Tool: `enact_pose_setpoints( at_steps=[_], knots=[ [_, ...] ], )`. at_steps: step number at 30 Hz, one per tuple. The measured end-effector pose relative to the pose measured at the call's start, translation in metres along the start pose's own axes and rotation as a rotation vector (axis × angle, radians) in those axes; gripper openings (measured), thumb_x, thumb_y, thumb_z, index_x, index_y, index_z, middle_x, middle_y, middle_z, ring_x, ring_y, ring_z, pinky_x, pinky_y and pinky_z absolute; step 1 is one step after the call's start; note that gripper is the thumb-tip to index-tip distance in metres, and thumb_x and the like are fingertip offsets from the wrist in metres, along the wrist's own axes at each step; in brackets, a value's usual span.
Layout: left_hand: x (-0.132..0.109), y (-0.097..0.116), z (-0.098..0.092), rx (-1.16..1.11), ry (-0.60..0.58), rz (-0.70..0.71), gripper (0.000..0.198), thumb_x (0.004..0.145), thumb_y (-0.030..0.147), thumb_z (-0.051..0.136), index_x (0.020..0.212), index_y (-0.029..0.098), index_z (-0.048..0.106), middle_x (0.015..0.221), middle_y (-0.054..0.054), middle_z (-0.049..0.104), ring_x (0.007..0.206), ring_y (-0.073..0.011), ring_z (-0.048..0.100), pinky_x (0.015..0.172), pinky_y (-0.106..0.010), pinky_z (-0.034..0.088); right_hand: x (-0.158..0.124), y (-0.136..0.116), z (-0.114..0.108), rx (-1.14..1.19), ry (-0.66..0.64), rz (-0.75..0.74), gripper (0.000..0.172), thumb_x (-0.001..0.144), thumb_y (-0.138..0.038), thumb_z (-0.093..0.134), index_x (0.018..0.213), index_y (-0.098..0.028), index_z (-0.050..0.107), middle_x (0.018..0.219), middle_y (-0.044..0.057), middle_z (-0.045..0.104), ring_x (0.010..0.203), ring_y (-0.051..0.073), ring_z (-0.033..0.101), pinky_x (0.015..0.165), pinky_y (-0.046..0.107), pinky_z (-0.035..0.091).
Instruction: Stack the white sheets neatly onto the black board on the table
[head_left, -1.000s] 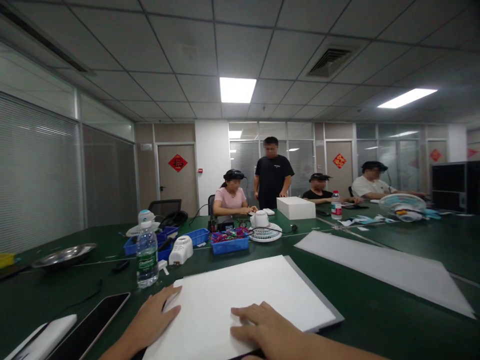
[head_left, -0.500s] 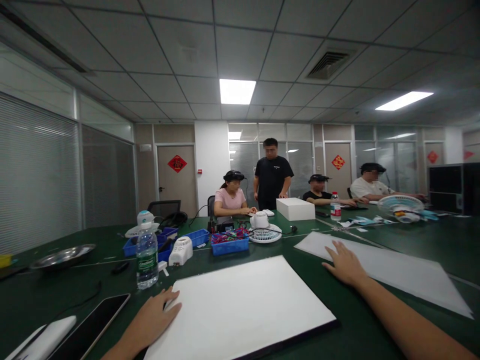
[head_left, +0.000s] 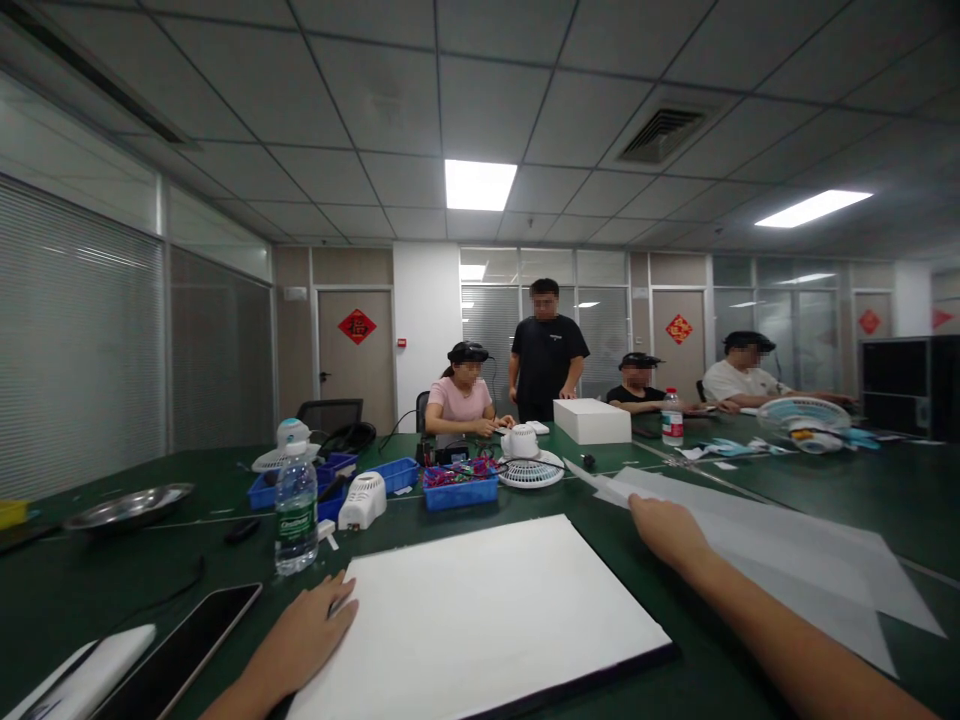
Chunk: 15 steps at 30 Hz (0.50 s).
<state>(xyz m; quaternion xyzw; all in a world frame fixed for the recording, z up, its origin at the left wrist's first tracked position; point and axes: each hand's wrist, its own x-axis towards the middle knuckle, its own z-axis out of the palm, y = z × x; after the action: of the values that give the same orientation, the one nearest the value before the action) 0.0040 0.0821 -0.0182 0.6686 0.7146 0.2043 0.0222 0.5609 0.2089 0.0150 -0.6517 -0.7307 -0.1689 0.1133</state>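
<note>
Green felt covers the long meeting table (head_left: 112, 570), with ceiling panels lit overhead and a few people working at the far end.

My left hand (head_left: 304, 635) lies flat and open, thumb spread away from the fingers. Its tips rest on the near left corner of the white board (head_left: 487, 610). I judge that this weight keeps the board from sliding on the felt.

My right hand (head_left: 664, 530) reaches out past the board's right edge to the pile of paper (head_left: 847, 620). Its fingers are drawn together on the near edge of the top sheet (head_left: 750, 530). I see only the back of the hand, so the pinch itself is hidden. The sheet's far corner curls up off the pile, though, which fits a grip from the edge — held there, it peels away without dragging the sheets beneath.

Just left of the board stands a water bottle (head_left: 295, 515), and nearer me lie a dark tablet (head_left: 180, 655) and a white case (head_left: 82, 680), all close to my left wrist. Beyond the board sit blue trays (head_left: 459, 487), a small white fan (head_left: 529, 455) and a white box (head_left: 592, 420) — well apart from both hands. A metal dish (head_left: 127, 507) sits far left. Nothing lies between the pile and the board but bare felt.
</note>
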Motion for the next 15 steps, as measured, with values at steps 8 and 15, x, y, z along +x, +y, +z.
enact_pose_setpoints(
  at_steps=[8,15],
  knots=[
    [-0.002,-0.003,0.002,-0.021,0.006,0.031,0.063,0.091,0.053,0.034,0.128,0.014,0.066,0.145,-0.013,0.055,0.139,-0.0283,0.046,0.118,-0.043,0.030,-0.040,-0.115,-0.046,0.018,0.051,-0.630,0.024,0.096,-0.022,0.040,0.094,-0.018,0.064,0.084,0.008,0.071,0.075,0.020,0.067,0.068,0.030,0.041],
    [-0.005,0.003,-0.001,-0.043,-0.002,0.023,0.066,0.091,0.063,0.032,0.125,0.020,0.068,0.144,-0.009,0.056,0.140,-0.0283,0.044,0.117,-0.045,0.031,-0.092,-0.183,-0.047,0.133,0.069,-1.038,0.018,0.093,-0.032,0.048,0.088,-0.021,0.061,0.082,0.000,0.072,0.073,0.017,0.065,0.060,0.028,0.038]
  ],
)
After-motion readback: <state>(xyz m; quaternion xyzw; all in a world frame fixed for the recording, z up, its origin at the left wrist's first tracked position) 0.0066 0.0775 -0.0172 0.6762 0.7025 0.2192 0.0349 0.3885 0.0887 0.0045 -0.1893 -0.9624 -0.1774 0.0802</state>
